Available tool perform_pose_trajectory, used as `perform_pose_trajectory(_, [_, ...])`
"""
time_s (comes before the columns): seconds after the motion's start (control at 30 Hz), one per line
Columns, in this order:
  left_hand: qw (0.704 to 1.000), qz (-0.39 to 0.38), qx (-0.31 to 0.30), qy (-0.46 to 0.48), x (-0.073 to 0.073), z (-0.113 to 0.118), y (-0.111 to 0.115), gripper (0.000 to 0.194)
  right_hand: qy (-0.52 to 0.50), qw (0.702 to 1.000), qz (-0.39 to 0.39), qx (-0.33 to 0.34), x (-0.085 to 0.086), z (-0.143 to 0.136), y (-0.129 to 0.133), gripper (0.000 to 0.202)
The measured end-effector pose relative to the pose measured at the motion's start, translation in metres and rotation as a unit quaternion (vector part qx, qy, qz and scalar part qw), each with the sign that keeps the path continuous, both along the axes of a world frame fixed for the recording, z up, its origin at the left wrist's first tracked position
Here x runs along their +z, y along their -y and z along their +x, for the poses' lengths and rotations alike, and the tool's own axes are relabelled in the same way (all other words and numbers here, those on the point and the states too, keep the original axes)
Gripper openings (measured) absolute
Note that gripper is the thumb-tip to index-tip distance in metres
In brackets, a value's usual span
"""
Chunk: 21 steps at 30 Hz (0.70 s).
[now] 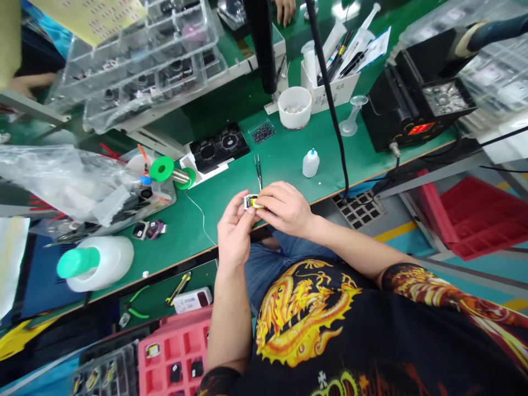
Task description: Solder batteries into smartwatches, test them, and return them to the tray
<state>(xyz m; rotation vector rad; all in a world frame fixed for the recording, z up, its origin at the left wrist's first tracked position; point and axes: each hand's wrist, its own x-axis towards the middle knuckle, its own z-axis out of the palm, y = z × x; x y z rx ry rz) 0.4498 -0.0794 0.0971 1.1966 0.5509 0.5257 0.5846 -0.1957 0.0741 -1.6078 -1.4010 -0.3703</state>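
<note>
My left hand point(233, 230) and my right hand point(285, 207) meet above the near edge of the green workbench point(231, 181). Together they pinch a small white and yellow part point(250, 202) between their fingertips. The right hand covers most of the part. A pair of tweezers point(258, 170) lies on the mat just beyond the hands. A small white dropper bottle point(311, 163) stands to the right of the tweezers.
A black fixture point(218, 147), a green solder spool point(163, 169), a white cup point(294, 106), a soldering station point(416, 104) and clear part trays point(140, 66) stand on the bench. A big white bottle point(97, 264) lies at left. A pink tray point(173, 352) sits below. Another person's hand point(285, 10) shows at top.
</note>
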Motion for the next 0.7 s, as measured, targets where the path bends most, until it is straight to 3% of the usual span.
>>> perform_pose_trajectory(0.27, [0.999,-0.031,-0.004,0.021,0.0008,-0.0025,-0.0026,0.046,-0.082,0.996,0.037,0.005,0.0022,0.0005,-0.0006,0.014])
perform_pose_trajectory(0.7, [1.0,-0.012,0.004,0.014,0.0017,-0.0001,-0.003,0.046,-0.156,0.987,0.016,-0.021,0.0026,-0.0038,-0.0058,0.016])
